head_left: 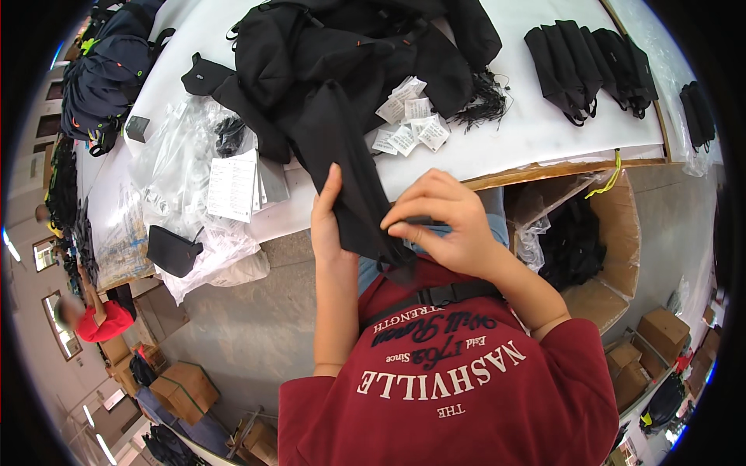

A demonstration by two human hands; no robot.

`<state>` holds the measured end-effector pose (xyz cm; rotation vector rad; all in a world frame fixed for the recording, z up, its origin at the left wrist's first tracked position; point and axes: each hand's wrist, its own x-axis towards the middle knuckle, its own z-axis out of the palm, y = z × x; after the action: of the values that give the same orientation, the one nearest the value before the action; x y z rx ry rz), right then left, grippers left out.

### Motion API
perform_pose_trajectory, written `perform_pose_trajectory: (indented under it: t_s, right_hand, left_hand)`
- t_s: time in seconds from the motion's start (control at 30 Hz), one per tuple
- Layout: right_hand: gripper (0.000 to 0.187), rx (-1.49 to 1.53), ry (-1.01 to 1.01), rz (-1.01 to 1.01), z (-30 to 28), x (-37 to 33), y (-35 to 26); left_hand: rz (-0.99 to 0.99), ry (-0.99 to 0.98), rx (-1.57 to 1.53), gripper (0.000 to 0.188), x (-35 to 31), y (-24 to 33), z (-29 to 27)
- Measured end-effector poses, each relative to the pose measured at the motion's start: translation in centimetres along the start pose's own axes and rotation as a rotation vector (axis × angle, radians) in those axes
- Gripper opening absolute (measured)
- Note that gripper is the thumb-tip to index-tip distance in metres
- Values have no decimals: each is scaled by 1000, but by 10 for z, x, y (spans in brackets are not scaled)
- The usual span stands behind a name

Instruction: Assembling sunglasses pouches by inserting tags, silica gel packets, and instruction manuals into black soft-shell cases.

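A long, narrow black fabric pouch (347,147) slants from the pile on the table down toward my waist. My left hand (329,221) is closed around its left side, thumb lying on top. On the opposite edge, my right hand (447,221) is pinched, thumb against index finger; whatever small part sits between the fingertips is too small to name. The pouch's lower end hangs in front of my dark red shirt. Behind it lies a heap of black fabric bags (373,50), with several white printed labels (416,109) and a tangle of black cords (483,101) beside it.
Folded black pouches (583,66) lie at the table's far right. Clear plastic bags (167,159), printed white cards (231,186) and a small black pouch (172,250) are at left. A cardboard box (618,233) with black items stands below the table edge, right of me.
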<state>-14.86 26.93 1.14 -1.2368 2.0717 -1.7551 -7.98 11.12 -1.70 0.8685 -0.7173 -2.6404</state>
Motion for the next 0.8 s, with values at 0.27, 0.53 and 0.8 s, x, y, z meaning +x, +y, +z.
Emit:
perform_pose_trajectory:
  t_s: [0.27, 0.53, 0.8]
  right_hand:
    - [15, 31, -66, -3, 1, -9, -3]
    - [16, -9, -77, -48, 0, -8, -5]
    - [16, 6, -16, -26, 6, -4, -8]
  left_hand:
    - [-11, -49, -128, 20, 6, 8, 1]
    - [35, 4, -44, 20, 2, 7, 6]
    - [72, -84, 47, 23, 2, 9, 2]
